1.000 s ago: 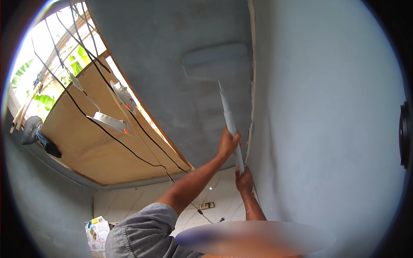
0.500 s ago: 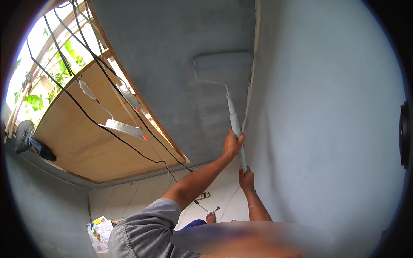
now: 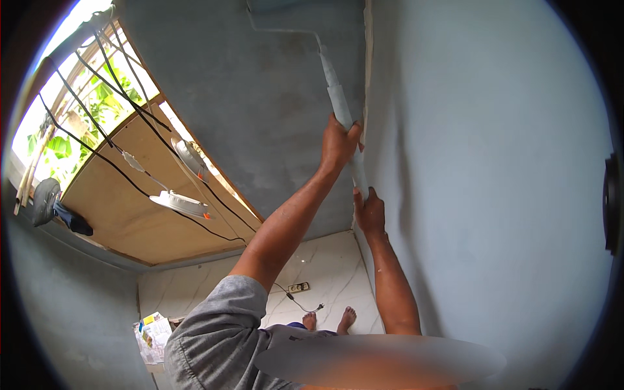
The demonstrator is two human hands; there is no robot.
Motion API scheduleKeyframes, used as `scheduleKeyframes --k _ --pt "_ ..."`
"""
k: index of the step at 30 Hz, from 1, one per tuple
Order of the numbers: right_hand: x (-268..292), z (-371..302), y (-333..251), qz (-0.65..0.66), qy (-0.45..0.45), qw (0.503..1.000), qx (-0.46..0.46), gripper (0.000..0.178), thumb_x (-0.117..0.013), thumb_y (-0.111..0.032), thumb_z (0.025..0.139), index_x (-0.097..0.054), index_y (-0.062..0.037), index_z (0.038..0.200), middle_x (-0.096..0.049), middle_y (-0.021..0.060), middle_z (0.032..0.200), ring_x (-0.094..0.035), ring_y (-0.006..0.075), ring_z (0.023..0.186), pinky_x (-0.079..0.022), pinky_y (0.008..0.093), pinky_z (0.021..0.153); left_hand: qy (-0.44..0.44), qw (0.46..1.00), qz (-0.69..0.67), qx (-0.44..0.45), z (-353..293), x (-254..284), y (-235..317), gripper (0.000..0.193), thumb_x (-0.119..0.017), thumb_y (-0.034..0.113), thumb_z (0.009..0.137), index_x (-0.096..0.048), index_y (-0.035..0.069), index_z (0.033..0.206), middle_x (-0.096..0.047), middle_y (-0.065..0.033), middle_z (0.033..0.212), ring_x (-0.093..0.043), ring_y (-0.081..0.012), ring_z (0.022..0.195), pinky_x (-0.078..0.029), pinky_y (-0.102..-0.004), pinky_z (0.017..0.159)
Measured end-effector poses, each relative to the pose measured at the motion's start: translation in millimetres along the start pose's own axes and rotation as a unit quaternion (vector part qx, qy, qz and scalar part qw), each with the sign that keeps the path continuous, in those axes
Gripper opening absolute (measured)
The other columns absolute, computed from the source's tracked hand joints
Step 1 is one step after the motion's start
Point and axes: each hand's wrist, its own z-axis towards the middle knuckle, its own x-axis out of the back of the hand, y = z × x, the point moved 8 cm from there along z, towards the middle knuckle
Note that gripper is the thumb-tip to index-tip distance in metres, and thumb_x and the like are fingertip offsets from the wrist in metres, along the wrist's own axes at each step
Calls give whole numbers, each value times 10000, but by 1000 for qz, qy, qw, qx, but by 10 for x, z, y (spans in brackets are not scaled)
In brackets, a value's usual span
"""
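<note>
A paint roller (image 3: 337, 97) with a pale, paint-smeared handle slants up across the grey-blue surface (image 3: 260, 84), close to the corner strip. Its thin wire frame bends to the left, and the roller sleeve is partly cut off by the upper edge of the picture. Fingers of my left hand (image 3: 339, 143) wrap around the upper part of the handle. Lower down, my right hand (image 3: 370, 213) grips the handle near its bottom end. Both arms are stretched out, the right one alongside the light blue wall (image 3: 500, 162).
Black cables (image 3: 91, 146) hang at the left beside an opening with greenery behind it. Two round white lamps (image 3: 181, 204) dangle by a brown wooden panel (image 3: 117, 195). Below are a wall socket (image 3: 298, 287), a loose plug cord (image 3: 305, 307) and papers (image 3: 153, 341).
Both hands have moved up in the picture with the paint roller, which now reaches the top edge. Both of my feet show more clearly below.
</note>
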Motion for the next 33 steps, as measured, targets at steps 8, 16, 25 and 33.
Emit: scheduleKeyframes --k 8,16,25,33 --pt "-450 -1431 1427 -64 -76 991 -94 515 -571 -460 933 -584 55 912 -619 271 664 -641 472 683 -484 513 573 -32 987 10 158 -1289 -238 -2101 425 -606 155 873 -430 -69 1189 -642 -146 762 -676 -235 578 -530 -382 527" --pt "-224 -2477 1788 -46 -113 987 -106 448 -591 -423 936 -567 24 914 -619 240 649 -651 410 600 -496 470 528 -46 951 -142 269 -2365 -435 -2793 344 -600 152 910 -426 -31 1143 -561 -72 718 -622 -191 526 -520 -335 485" --pt "-254 -1486 780 11 -62 998 -25 364 -602 -292 943 -545 51 1050 -650 255 757 -653 459 755 -497 477 653 -73 977 -141 145 -1315 -70 -1443 381 -597 235 947 -431 -40 1154 -547 -43 706 -618 -156 528 -512 -316 484" --pt "-458 -626 -213 110 -117 984 -77 354 -592 -256 950 -530 77 1051 -626 232 712 -652 397 682 -491 441 618 -83 992 -81 48 -341 497 -175 439 -606 236 916 -436 -60 1192 -585 -79 716 -622 -162 528 -518 -334 503"
